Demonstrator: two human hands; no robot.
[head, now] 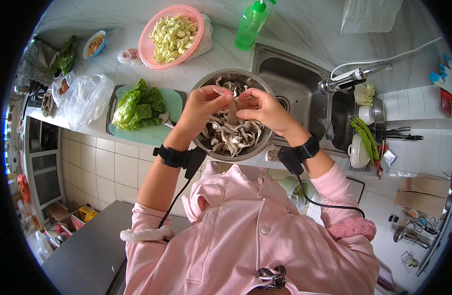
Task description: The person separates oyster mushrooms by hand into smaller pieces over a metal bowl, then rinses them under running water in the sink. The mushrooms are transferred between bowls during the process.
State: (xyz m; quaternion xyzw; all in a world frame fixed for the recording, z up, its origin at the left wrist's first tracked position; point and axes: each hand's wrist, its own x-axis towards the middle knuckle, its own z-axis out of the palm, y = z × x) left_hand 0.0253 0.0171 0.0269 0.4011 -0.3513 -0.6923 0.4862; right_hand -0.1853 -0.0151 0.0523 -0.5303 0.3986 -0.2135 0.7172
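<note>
A steel bowl (264, 145) in front of me holds many torn strips of oyster mushroom (235, 134). Over it, my left hand (211, 101) pinches a thin pale strip of mushroom between thumb and fingertips. My right hand (259, 107) has thumb and fingers closed on a broader grey-brown mushroom piece (233, 112), which hangs down between both hands. Both sets of fingertips are close together near the bowl's middle. Some strips lie partly hidden beneath my hands.
Left of the bowl, a green cutting board (145, 138) bears lettuce (139, 107). Behind stands a pink colander (145, 55) of chopped cauliflower (174, 38). A green pump bottle (251, 27) stands near the steel sink (296, 70) with its faucet (338, 81). Plastic bags (86, 99) lie left.
</note>
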